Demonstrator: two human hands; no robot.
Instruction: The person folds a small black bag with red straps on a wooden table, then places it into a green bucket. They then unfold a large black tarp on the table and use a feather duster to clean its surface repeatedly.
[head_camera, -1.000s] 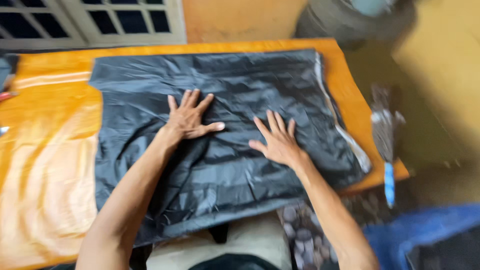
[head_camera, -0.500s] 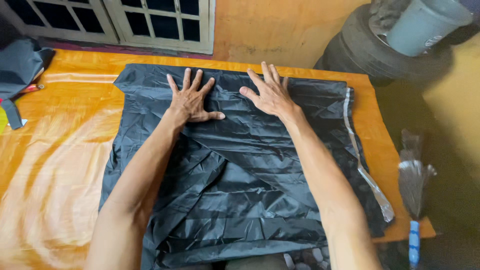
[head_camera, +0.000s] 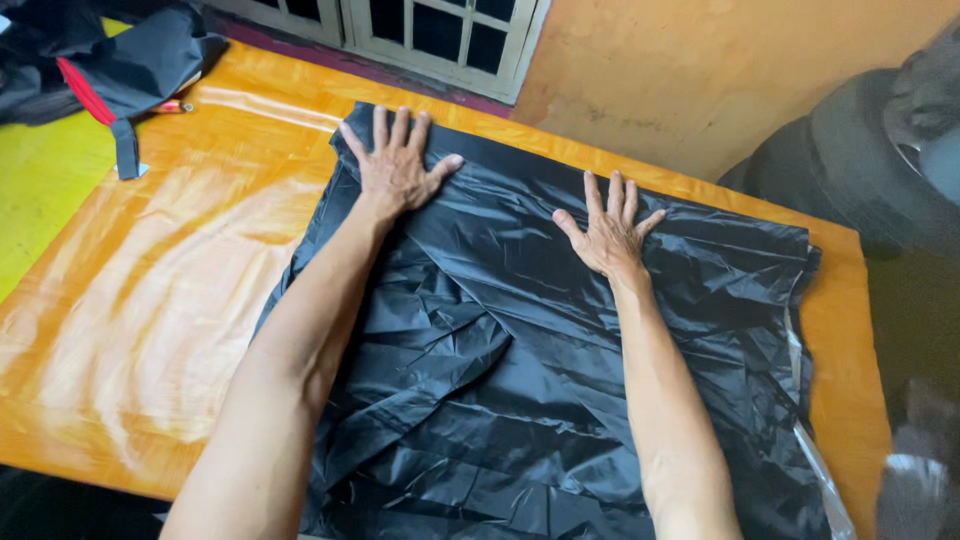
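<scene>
A large sheet of shiny black fabric (head_camera: 520, 380) lies spread and creased over an orange table (head_camera: 150, 300). My left hand (head_camera: 398, 165) presses flat on the fabric's far left corner, fingers spread. My right hand (head_camera: 608, 228) rests flat on the fabric near its far edge, fingers apart as well. Neither hand holds anything. A pale strip (head_camera: 815, 450) runs along the fabric's right edge.
A dark bag with a red stripe (head_camera: 110, 65) sits at the table's far left corner. A window with white bars (head_camera: 440, 35) and an orange wall (head_camera: 720, 70) stand behind the table. A black tyre (head_camera: 860, 160) leans at the right.
Both hands have slid away from me across the fabric to its far edge and spread wider apart. The camera view has shifted so the table sits at an angle.
</scene>
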